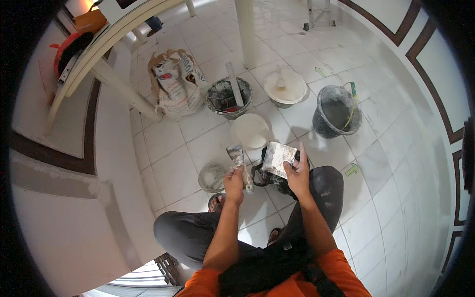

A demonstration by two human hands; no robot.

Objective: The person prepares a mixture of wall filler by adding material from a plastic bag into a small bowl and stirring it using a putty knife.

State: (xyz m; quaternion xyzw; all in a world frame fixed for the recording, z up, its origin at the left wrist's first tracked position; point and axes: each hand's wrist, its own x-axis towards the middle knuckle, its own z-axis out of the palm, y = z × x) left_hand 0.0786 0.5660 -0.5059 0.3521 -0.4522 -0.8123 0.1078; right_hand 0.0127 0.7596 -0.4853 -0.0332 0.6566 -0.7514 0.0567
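My left hand (233,183) grips a putty knife (236,155) whose blade points away from me and carries pale residue. A second whitish, stained handle-like piece (248,182) shows beside those fingers; what it belongs to is unclear. In my right hand (298,176) is a flat, smeared metal plate (279,159), thumb on its face and index finger extended. Behind it a crumpled black plastic bag (276,180) sits on the floor, partly hidden. Close to my left hand lies a round greyish container (212,177). A round cream-white basin (250,131) stands just beyond both hands.
Farther off are an open paper sack (180,87), a dark bucket (211,102) holding a metal straightedge (234,85), a pale bucket with a brush (269,89) and a bucket of greyish liquid (336,113). Table legs (245,37) rise from the tiled floor (163,159).
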